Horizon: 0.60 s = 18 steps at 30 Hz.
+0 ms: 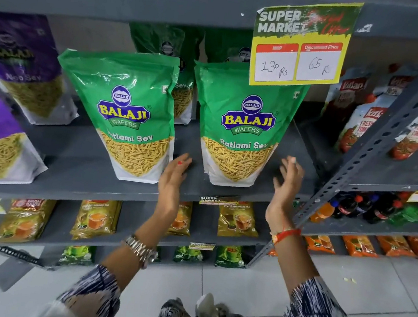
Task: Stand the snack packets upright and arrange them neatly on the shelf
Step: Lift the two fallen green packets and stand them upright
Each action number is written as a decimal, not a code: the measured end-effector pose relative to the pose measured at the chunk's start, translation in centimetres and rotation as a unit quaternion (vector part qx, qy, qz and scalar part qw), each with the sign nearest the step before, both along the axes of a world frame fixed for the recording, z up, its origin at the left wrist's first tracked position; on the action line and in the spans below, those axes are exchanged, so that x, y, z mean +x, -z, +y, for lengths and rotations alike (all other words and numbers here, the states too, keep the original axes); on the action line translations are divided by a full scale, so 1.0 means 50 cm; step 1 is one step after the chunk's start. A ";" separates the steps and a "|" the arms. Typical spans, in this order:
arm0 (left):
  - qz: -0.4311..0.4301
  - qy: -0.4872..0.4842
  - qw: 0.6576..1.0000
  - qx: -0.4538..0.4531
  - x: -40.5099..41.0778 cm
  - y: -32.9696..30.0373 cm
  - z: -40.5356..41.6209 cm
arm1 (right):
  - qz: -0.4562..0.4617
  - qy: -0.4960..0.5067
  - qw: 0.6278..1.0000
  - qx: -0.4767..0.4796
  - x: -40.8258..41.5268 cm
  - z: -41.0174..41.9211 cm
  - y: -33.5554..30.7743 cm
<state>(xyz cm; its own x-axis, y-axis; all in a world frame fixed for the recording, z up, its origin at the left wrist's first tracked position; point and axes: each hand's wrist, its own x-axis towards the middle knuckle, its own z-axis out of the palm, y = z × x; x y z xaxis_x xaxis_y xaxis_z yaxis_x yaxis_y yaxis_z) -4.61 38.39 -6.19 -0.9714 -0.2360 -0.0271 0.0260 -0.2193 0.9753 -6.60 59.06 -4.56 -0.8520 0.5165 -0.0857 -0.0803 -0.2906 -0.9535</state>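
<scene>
Grey shelf (78,160), two green packets upright in front, left hand (174,177) and right hand (284,186) spread, empty

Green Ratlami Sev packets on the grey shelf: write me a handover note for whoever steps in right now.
Left hand: open, empty, beside the lower edge of the left green packet; contact unclear.
Right hand: open, empty, just right of the right green packet, not gripping.
Both front packets stand upright on the shelf with a gap between them; more green packets stand behind.
Left to do: the purple packets at far left look tilted; straighten and align them, then even the spacing.
</scene>
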 end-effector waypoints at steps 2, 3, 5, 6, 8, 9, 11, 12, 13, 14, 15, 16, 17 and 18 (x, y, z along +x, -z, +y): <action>0.027 -0.098 0.994 -0.025 0.039 0.010 -0.036 | 0.011 0.033 0.999 0.019 0.038 -0.025 0.009; 0.043 -0.154 0.986 -0.038 0.049 0.011 -0.056 | 0.012 0.029 0.999 0.036 0.054 -0.044 0.016; 0.072 -0.249 0.964 -0.056 0.057 0.006 -0.101 | 0.021 -0.031 0.996 0.078 0.081 -0.094 0.030; 0.086 -0.283 0.953 -0.060 0.058 0.002 -0.123 | 0.028 -0.078 0.992 0.098 0.092 -0.122 0.034; 0.095 -0.343 0.933 -0.056 0.055 -0.006 -0.168 | 0.041 -0.180 0.976 0.119 0.102 -0.176 0.037; 0.093 -0.366 0.925 -0.048 0.050 -0.012 -0.190 | 0.045 -0.229 0.964 0.128 0.101 -0.202 0.034; 0.085 -0.388 0.917 -0.032 0.034 -0.029 -0.233 | 0.048 -0.309 0.939 0.145 0.083 -0.249 0.023; 0.078 -0.384 0.920 -0.025 0.022 -0.039 -0.252 | 0.046 -0.338 0.929 0.143 0.068 -0.270 0.018; 0.068 -0.370 0.926 -0.020 0.009 -0.047 -0.267 | 0.043 -0.361 0.922 0.135 0.051 -0.290 0.016; 0.052 -0.349 0.936 -0.022 -0.007 -0.053 -0.281 | 0.032 -0.378 0.917 0.124 0.035 -0.310 0.011; 0.032 -0.323 0.945 -0.027 -0.020 -0.056 -0.292 | 0.014 -0.383 0.917 0.108 0.022 -0.326 0.007; 0.013 -0.298 0.954 -0.033 -0.034 -0.058 -0.304 | -0.001 -0.380 0.921 0.088 0.011 -0.342 0.001; -0.003 -0.266 0.963 -0.034 -0.046 -0.055 -0.312 | -0.008 -0.371 0.926 0.066 -0.001 -0.355 -0.002; -0.017 -0.229 0.973 -0.031 -0.057 -0.049 -0.315 | -0.008 -0.362 0.931 0.052 -0.010 -0.364 -0.004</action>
<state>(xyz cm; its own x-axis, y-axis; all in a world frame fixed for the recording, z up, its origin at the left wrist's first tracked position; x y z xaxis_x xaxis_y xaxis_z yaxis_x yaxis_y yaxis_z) -7.43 22.66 -3.73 -0.7630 -0.6456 -0.0302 0.0740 -0.1336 0.9883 -7.09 40.85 -4.37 -0.9792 -0.1855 -0.0823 0.1143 -0.1693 -0.9789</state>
